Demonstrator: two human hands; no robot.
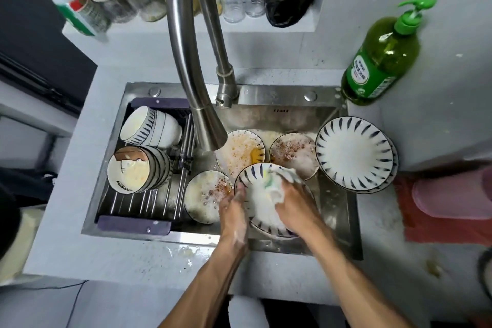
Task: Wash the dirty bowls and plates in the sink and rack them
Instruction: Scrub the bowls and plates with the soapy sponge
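I am in the scrubbing step; my left hand [232, 204] grips the near-left rim of a blue-striped plate [262, 202] and tilts it over the sink [338, 210], while my right hand [294, 201] is bunched round a soapy dishcloth [279, 181] pressed to the plate's face — fingers curled tight on the cloth. Three more dishes lie in the basin beyond and beside it, all filmed with foam and orange grease: a plate under the faucet [202, 88], a bowl [292, 154] to its right, another bowl [206, 196] just beside my left wrist. Washed plates [355, 153] sit stacked on the sink's right edge; nested bowls [138, 170] already lie on their sides in the drain rack [138, 205] at the left. By my reckoning the work is roughly half done; next this plate needs a rinse, then a place with the clean stack — wet and soapy, it may slip, so my left grip must hold firm.
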